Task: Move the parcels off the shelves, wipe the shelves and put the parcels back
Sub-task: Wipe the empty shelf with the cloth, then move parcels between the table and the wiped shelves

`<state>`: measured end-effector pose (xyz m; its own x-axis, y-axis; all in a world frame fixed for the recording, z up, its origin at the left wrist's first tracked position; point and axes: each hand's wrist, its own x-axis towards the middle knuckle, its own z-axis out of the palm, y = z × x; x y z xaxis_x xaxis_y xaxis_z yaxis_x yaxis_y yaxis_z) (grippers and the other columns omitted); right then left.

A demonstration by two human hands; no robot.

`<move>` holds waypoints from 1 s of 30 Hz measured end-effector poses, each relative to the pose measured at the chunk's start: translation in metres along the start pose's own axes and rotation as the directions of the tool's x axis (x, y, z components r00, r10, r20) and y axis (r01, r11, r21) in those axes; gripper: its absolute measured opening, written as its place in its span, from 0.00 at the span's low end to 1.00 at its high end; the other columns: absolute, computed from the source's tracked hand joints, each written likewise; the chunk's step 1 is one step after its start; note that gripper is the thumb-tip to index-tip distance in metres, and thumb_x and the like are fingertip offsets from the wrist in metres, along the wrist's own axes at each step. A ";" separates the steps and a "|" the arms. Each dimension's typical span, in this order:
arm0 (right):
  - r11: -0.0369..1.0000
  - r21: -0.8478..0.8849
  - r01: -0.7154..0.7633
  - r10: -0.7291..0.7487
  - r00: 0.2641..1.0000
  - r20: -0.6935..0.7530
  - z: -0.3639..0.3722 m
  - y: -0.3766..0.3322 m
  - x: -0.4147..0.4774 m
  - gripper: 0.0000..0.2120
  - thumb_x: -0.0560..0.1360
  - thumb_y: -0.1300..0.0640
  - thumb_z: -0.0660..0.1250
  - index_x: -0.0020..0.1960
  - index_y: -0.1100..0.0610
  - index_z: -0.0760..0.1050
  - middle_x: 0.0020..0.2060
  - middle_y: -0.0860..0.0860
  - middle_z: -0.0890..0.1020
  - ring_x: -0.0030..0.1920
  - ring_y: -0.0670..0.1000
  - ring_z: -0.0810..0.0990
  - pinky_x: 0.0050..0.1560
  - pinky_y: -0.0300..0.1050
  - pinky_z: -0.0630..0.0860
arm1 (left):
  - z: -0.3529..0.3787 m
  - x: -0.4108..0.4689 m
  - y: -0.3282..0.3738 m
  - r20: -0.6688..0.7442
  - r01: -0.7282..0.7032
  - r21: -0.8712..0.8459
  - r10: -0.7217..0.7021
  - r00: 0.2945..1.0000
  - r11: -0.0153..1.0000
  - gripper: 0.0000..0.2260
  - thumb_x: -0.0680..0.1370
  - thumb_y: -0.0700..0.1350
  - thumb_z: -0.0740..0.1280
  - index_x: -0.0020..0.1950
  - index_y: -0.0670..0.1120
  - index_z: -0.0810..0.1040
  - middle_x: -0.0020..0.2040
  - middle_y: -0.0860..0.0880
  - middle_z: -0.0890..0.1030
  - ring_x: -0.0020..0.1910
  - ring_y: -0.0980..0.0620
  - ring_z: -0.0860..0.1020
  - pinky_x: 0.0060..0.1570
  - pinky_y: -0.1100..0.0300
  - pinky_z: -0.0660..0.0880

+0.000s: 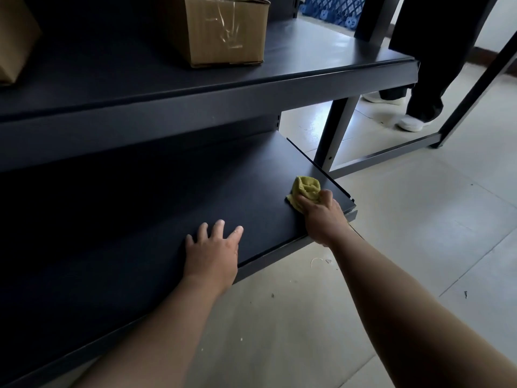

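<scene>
**Wiping of the lower shelf (167, 191).** A crumpled yellow-green cloth (306, 189) is gripped by the right hand (321, 217), whose fingers are curled round it. The cloth is pressed to the board near the front right corner, just beside the shelf's end edge.

The left hand (212, 253) is laid palm down on the same board near its front edge, apart from the cloth. Its fingers (219, 226) are spread and straight, and nothing is held. It is judged to serve as a brace while the reach is made under the upper shelf (140, 79).

No parcel is seen on the lit part of the lower shelf, so the board is left free for the cloth. Its dark rear cannot be made out. On the upper shelf a taped cardboard parcel (223, 32) is stood towards the right. A second parcel (14, 37) is cut off by the left edge of the view.

The wiping step is judged to be in hand, and the return of parcels to this level is not yet done. Beyond the upright (333, 133), the legs of a second person (425, 102) are seen on the tiled floor (419, 219).
</scene>
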<state>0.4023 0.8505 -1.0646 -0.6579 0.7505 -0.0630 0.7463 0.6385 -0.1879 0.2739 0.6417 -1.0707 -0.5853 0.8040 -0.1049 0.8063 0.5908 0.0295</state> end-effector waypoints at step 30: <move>0.606 0.710 -0.358 0.498 0.867 0.011 -0.330 -0.090 -0.207 0.16 0.76 0.58 0.64 0.63 0.53 0.78 0.60 0.49 0.81 0.59 0.48 0.77 0.54 0.39 0.71 | -0.345 -0.101 0.090 0.241 0.037 -0.622 0.147 0.959 0.782 0.08 0.81 0.46 0.59 0.42 0.54 0.72 0.44 0.53 0.76 0.45 0.54 0.74 0.48 0.56 0.74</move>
<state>0.5045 0.6946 -0.7110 -0.1997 0.9669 -0.1591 0.6161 -0.0024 -0.7877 0.3763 0.6366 -0.7146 -0.4226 0.8417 -0.3361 0.5558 0.5336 0.6374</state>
